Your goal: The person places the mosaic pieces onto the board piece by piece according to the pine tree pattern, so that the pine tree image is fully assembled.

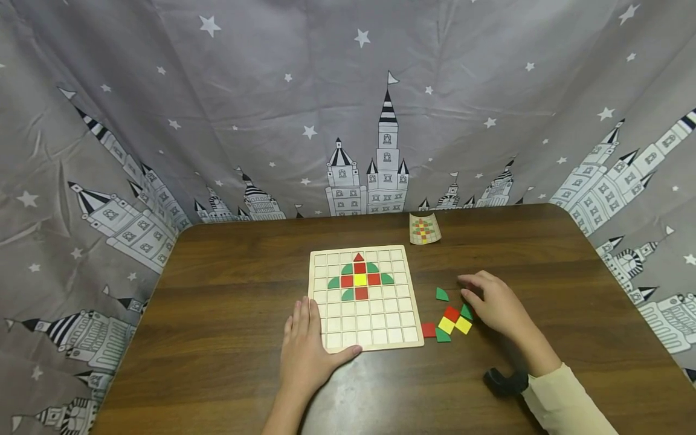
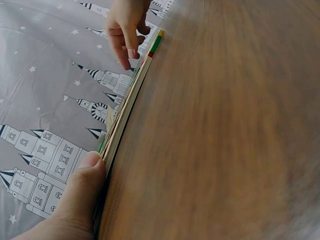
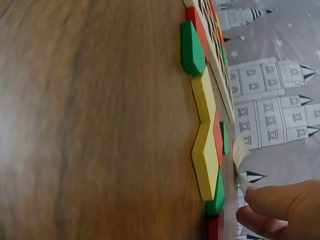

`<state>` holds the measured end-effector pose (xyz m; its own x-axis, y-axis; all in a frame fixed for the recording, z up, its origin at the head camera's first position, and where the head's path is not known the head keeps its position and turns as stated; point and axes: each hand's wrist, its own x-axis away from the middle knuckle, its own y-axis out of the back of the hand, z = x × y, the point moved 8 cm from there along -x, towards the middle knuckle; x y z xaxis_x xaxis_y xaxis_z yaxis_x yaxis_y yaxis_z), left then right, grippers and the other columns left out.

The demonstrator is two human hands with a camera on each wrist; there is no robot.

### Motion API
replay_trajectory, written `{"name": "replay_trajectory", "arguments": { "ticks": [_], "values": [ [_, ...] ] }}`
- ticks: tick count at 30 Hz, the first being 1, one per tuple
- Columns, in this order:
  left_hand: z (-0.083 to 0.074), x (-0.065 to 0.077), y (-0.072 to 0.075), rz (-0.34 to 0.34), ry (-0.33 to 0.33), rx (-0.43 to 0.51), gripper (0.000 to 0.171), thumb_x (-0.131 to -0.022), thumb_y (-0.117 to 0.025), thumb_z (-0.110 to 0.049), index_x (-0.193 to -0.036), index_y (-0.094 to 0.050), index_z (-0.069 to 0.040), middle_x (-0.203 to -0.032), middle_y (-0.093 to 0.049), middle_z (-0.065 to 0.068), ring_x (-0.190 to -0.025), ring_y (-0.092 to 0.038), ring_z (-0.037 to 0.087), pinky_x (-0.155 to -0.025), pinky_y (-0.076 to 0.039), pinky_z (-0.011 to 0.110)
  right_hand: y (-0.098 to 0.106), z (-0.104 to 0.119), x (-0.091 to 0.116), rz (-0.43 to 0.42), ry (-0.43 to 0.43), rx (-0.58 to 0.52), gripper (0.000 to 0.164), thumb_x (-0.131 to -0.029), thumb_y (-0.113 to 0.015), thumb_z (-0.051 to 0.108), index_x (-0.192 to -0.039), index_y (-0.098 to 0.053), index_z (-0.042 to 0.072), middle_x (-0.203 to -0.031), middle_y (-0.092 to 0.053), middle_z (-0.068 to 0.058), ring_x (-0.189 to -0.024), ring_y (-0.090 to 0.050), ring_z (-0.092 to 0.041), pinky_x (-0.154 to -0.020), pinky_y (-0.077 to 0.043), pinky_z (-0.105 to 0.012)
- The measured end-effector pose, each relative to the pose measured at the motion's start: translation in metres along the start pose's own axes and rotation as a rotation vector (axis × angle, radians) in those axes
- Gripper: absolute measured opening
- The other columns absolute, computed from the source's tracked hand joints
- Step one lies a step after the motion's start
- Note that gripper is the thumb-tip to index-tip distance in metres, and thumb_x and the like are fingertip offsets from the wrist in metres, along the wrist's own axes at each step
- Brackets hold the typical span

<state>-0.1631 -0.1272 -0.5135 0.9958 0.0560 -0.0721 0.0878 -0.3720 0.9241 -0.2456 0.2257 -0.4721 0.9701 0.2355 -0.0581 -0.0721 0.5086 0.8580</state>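
A light wooden grid board (image 1: 375,326) lies flat on the table. In its upper half sit red squares, a yellow square (image 1: 360,280), a red triangle (image 1: 358,257) and several green quarter-round pieces. My left hand (image 1: 307,353) rests at the board's near left corner, fingers straight along the left side and thumb (image 2: 87,182) on the front edge. To the right of the board my right hand (image 1: 497,305) hovers by loose pieces, its fingers loosely bent with nothing between them. Nearest to it are a green piece (image 1: 466,312) and a yellow square (image 1: 463,325).
More loose pieces lie beside the board: a green quarter-round (image 1: 442,295), a red square (image 1: 429,330) and another yellow square (image 1: 446,325). A curled pattern card (image 1: 425,229) stands behind, near the table's back edge. A grey castle-print curtain (image 1: 261,90) hangs beyond the table.
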Motion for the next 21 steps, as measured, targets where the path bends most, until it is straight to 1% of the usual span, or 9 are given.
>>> {"name": "replay_trajectory", "arguments": {
  "ticks": [5,14,21],
  "values": [
    [0.000,0.000,0.001,-0.009,-0.005,0.000,0.139,-0.061,-0.058,-0.093,-0.156,-0.022,0.002,-0.165,-0.020,0.019,-0.154,-0.016,0.033,-0.124,-0.020,0.053,-0.003,0.002,-0.001,0.007,0.010,0.008,0.034,-0.095,-0.066,0.017,-0.127,-0.066,0.006,-0.106,-0.068,-0.007,-0.091,-0.060,-0.023,-0.078,-0.049,-0.040],
    [0.001,0.000,-0.002,0.011,0.000,0.015,0.140,-0.060,-0.057,-0.094,-0.157,-0.020,0.001,-0.166,-0.018,0.017,-0.155,-0.013,0.032,-0.124,-0.017,0.052,-0.020,0.015,-0.011,0.046,0.043,0.019,0.042,-0.090,-0.073,0.029,-0.127,-0.068,0.010,-0.094,-0.062,0.002,-0.085,-0.052,-0.017,-0.070,-0.042,-0.030],
    [0.001,0.000,-0.002,0.014,-0.002,0.011,0.140,-0.061,-0.057,-0.093,-0.157,-0.019,0.001,-0.166,-0.017,0.016,-0.155,-0.012,0.032,-0.125,-0.016,0.051,-0.026,0.021,-0.016,0.069,0.061,0.024,0.035,-0.090,-0.072,0.025,-0.123,-0.071,0.012,-0.097,-0.064,0.002,-0.084,-0.052,-0.016,-0.070,-0.041,-0.029]
  ]
}}
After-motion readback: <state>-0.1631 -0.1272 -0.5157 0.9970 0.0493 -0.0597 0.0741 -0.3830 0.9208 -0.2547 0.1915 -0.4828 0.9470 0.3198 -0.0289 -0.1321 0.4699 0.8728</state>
